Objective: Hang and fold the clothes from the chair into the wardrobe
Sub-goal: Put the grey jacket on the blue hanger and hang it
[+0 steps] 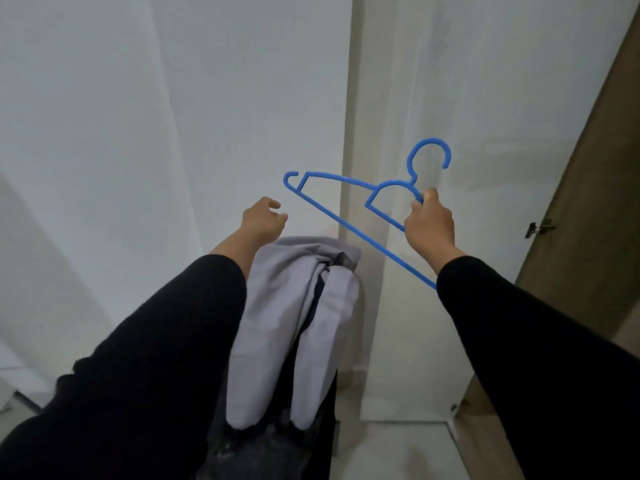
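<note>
Over the left forearm hangs a pale grey folded cloth garment (304, 306), parked there to leave both hands free. Its left hand (263, 220) reaches forward, fingers loosely curled, holding nothing. Further right, the right hand (429, 223) grips a blue plastic hanger (346, 206) near its neck, raised probably for loading.

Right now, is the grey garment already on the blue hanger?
No, the grey garment drapes over the left forearm, while the right hand holds the bare blue hanger.

Blue hanger (332, 216) in right hand (430, 222)
</note>
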Demonstrator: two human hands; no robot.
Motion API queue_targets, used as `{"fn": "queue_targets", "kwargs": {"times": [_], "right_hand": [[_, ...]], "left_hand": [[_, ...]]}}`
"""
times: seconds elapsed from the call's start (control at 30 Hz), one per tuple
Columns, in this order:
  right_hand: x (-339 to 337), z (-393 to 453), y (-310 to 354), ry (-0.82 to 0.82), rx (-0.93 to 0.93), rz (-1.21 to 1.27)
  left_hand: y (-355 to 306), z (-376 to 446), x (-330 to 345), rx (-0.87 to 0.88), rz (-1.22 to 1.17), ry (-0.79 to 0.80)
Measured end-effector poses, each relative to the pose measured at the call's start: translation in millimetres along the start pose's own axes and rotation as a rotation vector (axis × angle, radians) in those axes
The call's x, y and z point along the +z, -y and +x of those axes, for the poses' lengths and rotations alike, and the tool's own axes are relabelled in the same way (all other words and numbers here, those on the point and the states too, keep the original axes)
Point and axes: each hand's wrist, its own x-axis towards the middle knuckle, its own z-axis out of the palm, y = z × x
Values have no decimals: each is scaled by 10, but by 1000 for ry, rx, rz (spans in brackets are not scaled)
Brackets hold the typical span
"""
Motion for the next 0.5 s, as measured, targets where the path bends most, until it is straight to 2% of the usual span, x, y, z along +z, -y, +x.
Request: {"fn": "queue_targets", "kwargs": {"times": [0.2,0.5], "right_hand": [[450,163,-14,-51,83,15],[1097,554,-414,-119,189,24]], "left_hand": [[361,391,191,5,186,154],[444,1029,1089,188,468,353]]}}
